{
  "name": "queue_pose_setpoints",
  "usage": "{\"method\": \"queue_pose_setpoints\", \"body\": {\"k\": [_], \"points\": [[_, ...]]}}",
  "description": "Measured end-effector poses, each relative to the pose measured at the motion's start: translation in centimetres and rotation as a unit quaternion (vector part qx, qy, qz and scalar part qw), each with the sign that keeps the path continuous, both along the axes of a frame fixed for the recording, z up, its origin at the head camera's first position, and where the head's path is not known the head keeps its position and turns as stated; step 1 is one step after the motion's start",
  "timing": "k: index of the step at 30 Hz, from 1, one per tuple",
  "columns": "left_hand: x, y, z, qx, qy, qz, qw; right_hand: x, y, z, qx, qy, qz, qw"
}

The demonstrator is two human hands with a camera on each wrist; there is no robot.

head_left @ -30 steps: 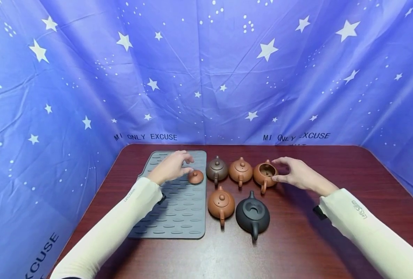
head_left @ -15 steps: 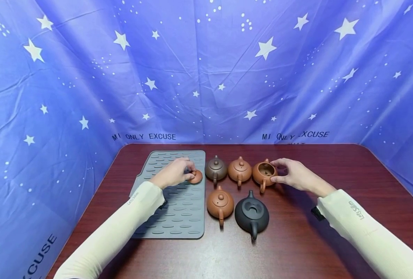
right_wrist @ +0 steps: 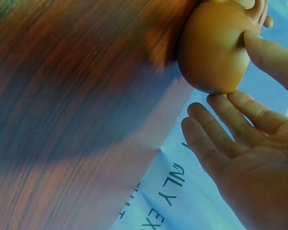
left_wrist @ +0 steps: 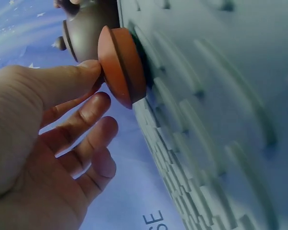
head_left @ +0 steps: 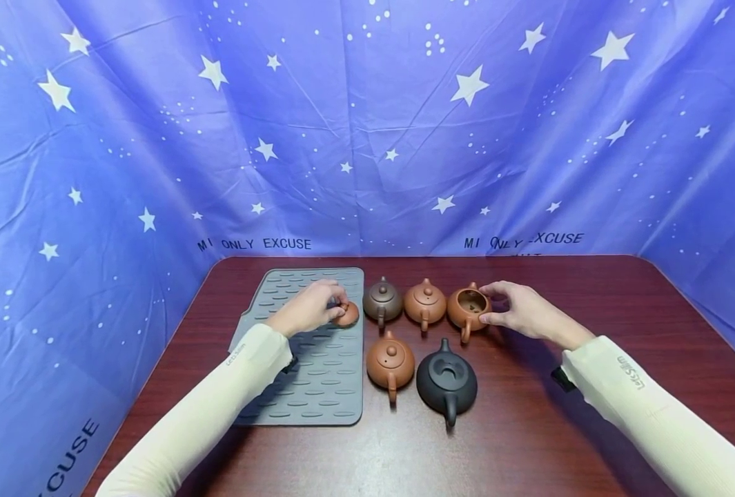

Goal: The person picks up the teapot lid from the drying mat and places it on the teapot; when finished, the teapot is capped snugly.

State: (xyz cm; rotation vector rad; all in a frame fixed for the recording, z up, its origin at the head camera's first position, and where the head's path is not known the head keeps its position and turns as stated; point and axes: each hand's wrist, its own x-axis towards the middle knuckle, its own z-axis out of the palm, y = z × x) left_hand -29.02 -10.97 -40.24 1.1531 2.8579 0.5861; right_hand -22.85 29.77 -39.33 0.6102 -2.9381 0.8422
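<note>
My left hand pinches the knob of a reddish-brown teapot lid over the grey ridged mat. In the left wrist view the lid is very close to the mat; whether it touches is hard to tell. At the right end of the back row stands a lidless brown teapot, its dark inside showing. My right hand holds this teapot by its right side, thumb nearer me and fingers behind. In the right wrist view the thumb and fingertips touch the teapot body.
Left of the lidless teapot stand a brown lidded teapot and a dark grey-brown one. In front are another brown lidded teapot and a larger black teapot. A starry blue curtain hangs behind the dark red table.
My left hand has come down onto the lid's knob and taken hold of it; a second ago its fingers were above and beside the lid. The right hand has stayed at the lidless teapot.
</note>
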Motion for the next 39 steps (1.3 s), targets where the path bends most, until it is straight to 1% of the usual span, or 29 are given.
{"method": "queue_pose_setpoints", "body": {"k": [2,4,8,10,13,16,18,20,22,26,29,33,39], "points": [[-0.1,0.2,0.4,0.011,0.019,-0.006,0.9997,0.0,0.0,0.0,-0.002,-0.002,-0.002,1.0],[-0.3,0.7,1.1,0.025,0.036,-0.012,0.999,0.0,-0.1,0.0,-0.004,-0.002,-0.003,1.0],[-0.3,2.7,3.1,0.044,0.058,-0.025,0.997,0.2,-0.3,0.1,-0.003,-0.004,-0.003,1.0],[-0.1,4.3,4.2,0.046,0.068,-0.042,0.9958,0.2,-0.4,0.2,-0.001,-0.005,-0.004,1.0],[0.0,7.1,5.5,0.034,0.088,-0.072,0.9929,0.3,-0.6,0.3,0.004,-0.006,-0.006,1.0],[0.1,10.0,6.5,0.008,0.103,-0.099,0.9896,0.3,-0.8,0.3,0.009,-0.007,-0.006,0.9999],[0.2,11.9,6.9,-0.013,0.104,-0.11,0.9883,0.3,-1.0,0.3,0.009,-0.01,-0.008,0.9999],[0.2,13.5,7.0,-0.034,0.1,-0.116,0.9876,0.3,-1.1,0.2,0.009,-0.011,-0.008,0.9999],[0.2,15.0,6.8,-0.055,0.097,-0.118,0.9866,0.3,-1.2,0.1,0.008,-0.011,-0.009,0.9999],[-0.1,17.0,6.4,-0.081,0.097,-0.114,0.9853,0.2,-1.5,0.1,0.004,-0.006,-0.001,1.0],[-0.1,18.1,6.2,-0.089,0.094,-0.115,0.985,0.2,-1.7,0.1,-0.002,-0.003,0.006,1.0],[0.3,19.3,5.8,-0.104,0.083,-0.117,0.9841,0.1,-1.8,0.0,-0.004,-0.006,0.007,0.9999],[0.9,20.1,5.2,-0.122,0.087,-0.093,0.9844,-0.1,-2.2,-0.1,-0.008,-0.003,0.012,0.9999]]}}
